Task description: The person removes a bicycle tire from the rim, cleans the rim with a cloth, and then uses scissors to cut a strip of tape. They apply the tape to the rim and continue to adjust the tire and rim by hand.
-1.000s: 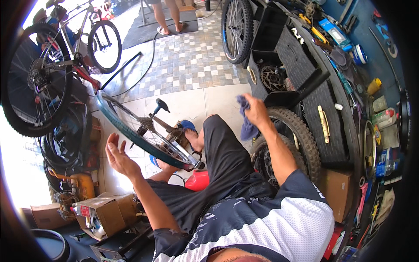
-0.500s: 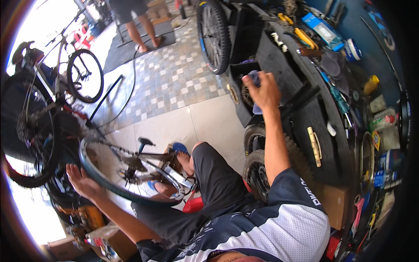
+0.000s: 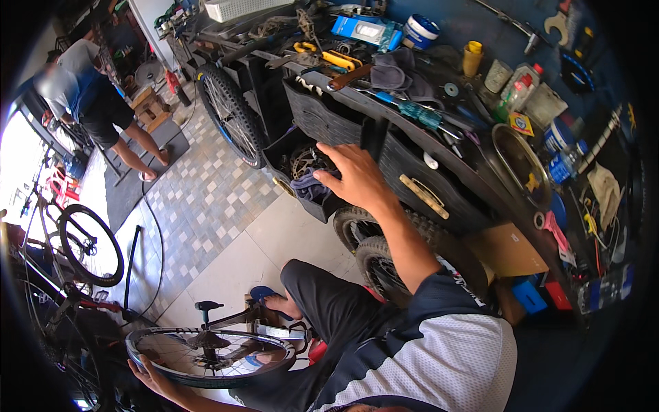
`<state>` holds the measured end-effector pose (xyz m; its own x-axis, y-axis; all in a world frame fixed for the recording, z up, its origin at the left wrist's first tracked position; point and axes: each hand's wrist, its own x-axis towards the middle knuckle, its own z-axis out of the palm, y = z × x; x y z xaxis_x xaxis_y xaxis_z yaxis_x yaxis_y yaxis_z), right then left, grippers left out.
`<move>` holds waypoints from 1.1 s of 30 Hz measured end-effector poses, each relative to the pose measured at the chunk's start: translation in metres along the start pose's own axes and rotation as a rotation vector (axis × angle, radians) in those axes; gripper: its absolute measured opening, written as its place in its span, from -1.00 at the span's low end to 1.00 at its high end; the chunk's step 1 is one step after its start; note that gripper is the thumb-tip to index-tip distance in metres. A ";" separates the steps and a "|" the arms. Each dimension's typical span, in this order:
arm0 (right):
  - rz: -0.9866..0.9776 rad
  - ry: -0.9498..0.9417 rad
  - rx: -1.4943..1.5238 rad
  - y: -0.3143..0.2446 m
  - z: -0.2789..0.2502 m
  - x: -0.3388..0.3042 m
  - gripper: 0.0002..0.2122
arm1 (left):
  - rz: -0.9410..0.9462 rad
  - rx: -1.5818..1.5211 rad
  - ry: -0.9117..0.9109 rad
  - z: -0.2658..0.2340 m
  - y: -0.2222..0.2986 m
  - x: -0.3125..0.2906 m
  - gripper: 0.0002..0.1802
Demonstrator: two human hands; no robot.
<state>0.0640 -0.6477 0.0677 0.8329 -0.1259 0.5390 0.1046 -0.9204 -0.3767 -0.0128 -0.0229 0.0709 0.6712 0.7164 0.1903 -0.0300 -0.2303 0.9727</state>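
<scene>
Your right hand (image 3: 357, 180) is hovering, fingers spread apart, just above the crumpled purple-blue cloth (image 3: 309, 187) lying in the black plastic bin (image 3: 292, 154) under the counter's front edge. Your left hand (image 3: 154, 376) is gripping the silver spoked bicycle wheel (image 3: 209, 356) by its rim near the floor.

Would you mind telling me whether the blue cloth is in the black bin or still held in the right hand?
In the bin: the blue cloth lies inside the black bin, and the right hand is spread open just above it.
</scene>
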 end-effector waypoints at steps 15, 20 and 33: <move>0.215 0.483 -0.188 -0.041 -0.199 -0.064 -0.67 | 0.370 0.224 -0.045 -0.017 -0.028 -0.028 -0.29; 0.625 0.203 -0.662 -0.002 -0.251 -0.088 -0.85 | 0.513 0.271 -0.065 -0.017 -0.051 -0.025 -0.26; 0.663 0.140 -0.811 0.034 -0.257 -0.091 -0.77 | 0.446 0.326 -0.043 -0.012 -0.039 -0.052 -0.26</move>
<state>-0.1476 -0.7627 0.1993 0.5153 -0.6879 0.5111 -0.7857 -0.6174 -0.0389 -0.0549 -0.0434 0.0249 0.6755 0.4772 0.5621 -0.0919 -0.7019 0.7063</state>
